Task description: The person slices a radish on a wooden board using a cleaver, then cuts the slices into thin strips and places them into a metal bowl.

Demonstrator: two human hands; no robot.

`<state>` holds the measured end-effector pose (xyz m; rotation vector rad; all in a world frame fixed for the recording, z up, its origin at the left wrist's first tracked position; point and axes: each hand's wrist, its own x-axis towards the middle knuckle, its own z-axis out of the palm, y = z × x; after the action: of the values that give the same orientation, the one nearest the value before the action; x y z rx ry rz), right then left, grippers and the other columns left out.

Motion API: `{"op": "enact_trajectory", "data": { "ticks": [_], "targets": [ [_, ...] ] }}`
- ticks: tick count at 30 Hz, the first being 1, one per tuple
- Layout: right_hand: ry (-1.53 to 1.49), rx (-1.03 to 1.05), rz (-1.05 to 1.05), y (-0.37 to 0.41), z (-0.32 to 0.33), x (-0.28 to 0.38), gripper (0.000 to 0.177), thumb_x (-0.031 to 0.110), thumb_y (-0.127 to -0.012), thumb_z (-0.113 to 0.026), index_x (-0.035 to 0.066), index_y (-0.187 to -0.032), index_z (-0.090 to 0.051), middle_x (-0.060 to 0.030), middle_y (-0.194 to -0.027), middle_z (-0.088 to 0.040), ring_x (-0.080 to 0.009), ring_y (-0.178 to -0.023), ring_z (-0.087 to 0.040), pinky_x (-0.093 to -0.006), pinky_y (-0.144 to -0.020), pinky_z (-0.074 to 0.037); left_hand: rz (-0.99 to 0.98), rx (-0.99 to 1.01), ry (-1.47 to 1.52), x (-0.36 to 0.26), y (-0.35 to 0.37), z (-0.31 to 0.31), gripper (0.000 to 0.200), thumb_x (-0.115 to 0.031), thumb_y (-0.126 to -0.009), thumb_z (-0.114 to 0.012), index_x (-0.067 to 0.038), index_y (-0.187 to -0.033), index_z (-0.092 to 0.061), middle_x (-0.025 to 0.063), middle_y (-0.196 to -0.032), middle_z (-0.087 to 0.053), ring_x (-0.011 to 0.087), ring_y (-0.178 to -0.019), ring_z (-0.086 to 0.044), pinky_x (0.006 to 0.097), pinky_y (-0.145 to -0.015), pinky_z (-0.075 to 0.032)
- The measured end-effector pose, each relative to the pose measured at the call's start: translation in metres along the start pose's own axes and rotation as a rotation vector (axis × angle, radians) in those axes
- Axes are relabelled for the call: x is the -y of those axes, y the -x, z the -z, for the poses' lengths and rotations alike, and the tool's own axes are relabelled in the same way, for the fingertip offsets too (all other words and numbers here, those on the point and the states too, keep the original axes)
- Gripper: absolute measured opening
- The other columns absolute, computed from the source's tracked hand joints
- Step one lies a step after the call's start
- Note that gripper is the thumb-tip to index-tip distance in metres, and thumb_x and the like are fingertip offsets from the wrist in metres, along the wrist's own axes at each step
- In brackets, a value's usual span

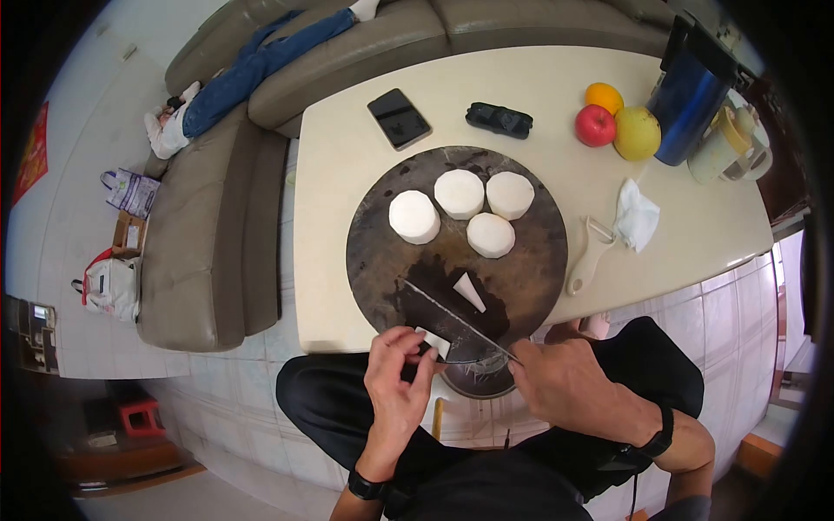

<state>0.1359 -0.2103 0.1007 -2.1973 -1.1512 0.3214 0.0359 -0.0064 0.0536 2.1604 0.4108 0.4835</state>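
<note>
My left hand (398, 382) pinches a small white radish piece (433, 344) between thumb and fingers at the near edge of the round dark cutting board (375, 247). My right hand (569, 382) is wrapped round the handle of a knife (456, 319), its blade reaching up and left over the board, close to the held piece. A white wedge (469, 293) lies on the wet middle of the board. Beyond it stand several thick peeled white radish rounds (491, 235). The knife's handle is mostly hidden by my fingers.
On the cream table (326, 217) are a phone (399, 118), a dark case (499, 121), fruit (596, 126), a blue flask (692, 95), a peeler (591, 256) and a tissue (637, 215). A container with scraps (479, 382) is below the board's edge. Someone lies on the sofa (195, 252).
</note>
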Motion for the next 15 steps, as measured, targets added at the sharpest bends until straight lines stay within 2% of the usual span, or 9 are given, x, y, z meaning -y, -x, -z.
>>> {"op": "enact_trajectory", "data": {
  "ticks": [1,2,3,5,7,12,15],
  "targets": [
    [-0.004,0.001,-0.006,0.000,0.000,0.001,0.015,0.012,-0.087,-0.060,0.000,-0.080,-0.052,-0.0146,-0.051,-0.055,-0.0320,-0.046,-0.059,-0.0420,-0.044,-0.045,-0.194,0.015,-0.104,0.003,0.001,0.002,0.028,0.005,-0.076,-0.075,0.002,-0.103,-0.065,0.0121,-0.101,-0.062,0.0184,-0.086,-0.063,0.0280,-0.073,-0.052],
    [-0.010,0.018,-0.003,0.000,0.001,0.002,0.015,0.012,-0.087,-0.060,0.000,-0.079,-0.052,-0.0143,-0.050,-0.054,-0.0317,-0.045,-0.058,-0.0417,-0.044,-0.045,-0.228,0.038,-0.103,0.003,0.002,0.004,0.027,0.005,-0.072,-0.076,0.000,-0.097,-0.069,0.0141,-0.105,-0.063,0.0268,-0.088,-0.064,0.0330,-0.078,-0.052],
    [-0.016,0.034,0.002,0.001,0.000,0.002,0.015,0.011,-0.087,-0.060,0.001,-0.079,-0.052,-0.0141,-0.050,-0.054,-0.0314,-0.044,-0.058,-0.0413,-0.043,-0.045,-0.225,0.042,-0.103,0.005,0.001,0.004,0.027,0.005,-0.072,-0.076,0.000,-0.097,-0.069,0.0141,-0.105,-0.063,0.0268,-0.088,-0.064,0.0330,-0.078,-0.052],
    [-0.021,0.035,0.004,0.002,-0.002,0.004,0.014,0.010,-0.085,-0.060,0.000,-0.079,-0.051,-0.0141,-0.050,-0.054,-0.0314,-0.044,-0.058,-0.0409,-0.043,-0.045,-0.442,0.117,-0.212,0.012,-0.003,0.006,0.026,0.005,-0.070,-0.077,0.000,-0.094,-0.070,0.0139,-0.102,-0.065,0.0303,-0.091,-0.063,0.0354,-0.078,-0.052],
    [-0.027,0.036,0.006,0.002,-0.003,0.005,0.013,0.008,-0.084,-0.061,0.000,-0.080,-0.051,-0.0142,-0.050,-0.053,-0.0314,-0.045,-0.059,-0.0405,-0.043,-0.045,-0.458,0.129,-0.230,0.014,-0.004,0.004,0.025,0.006,-0.067,-0.077,0.000,-0.091,-0.070,0.0130,-0.098,-0.065,0.0304,-0.091,-0.063,0.0369,-0.077,-0.052],
    [0.025,0.095,0.064,0.001,0.002,0.009,0.018,0.003,-0.070,-0.063,-0.001,-0.082,-0.050,-0.0139,-0.062,-0.057,-0.0293,-0.049,-0.060,-0.0378,-0.043,-0.045,-0.570,0.127,-0.314,0.021,-0.006,0.005,0.027,0.006,-0.066,-0.076,0.000,-0.092,-0.070,0.0119,-0.098,-0.063,0.0316,-0.092,-0.061,0.0383,-0.076,-0.053],
    [0.040,0.192,0.058,0.001,0.006,0.011,0.019,0.003,-0.068,-0.063,-0.001,-0.082,-0.051,-0.0125,-0.064,-0.056,-0.0266,-0.050,-0.060,-0.0351,-0.042,-0.044,-0.530,0.135,-0.316,0.028,-0.001,0.004,0.025,0.006,-0.064,-0.076,0.002,-0.088,-0.069,0.0132,-0.095,-0.062,0.0334,-0.092,-0.060,0.0402,-0.077,-0.052]
  ]
}}
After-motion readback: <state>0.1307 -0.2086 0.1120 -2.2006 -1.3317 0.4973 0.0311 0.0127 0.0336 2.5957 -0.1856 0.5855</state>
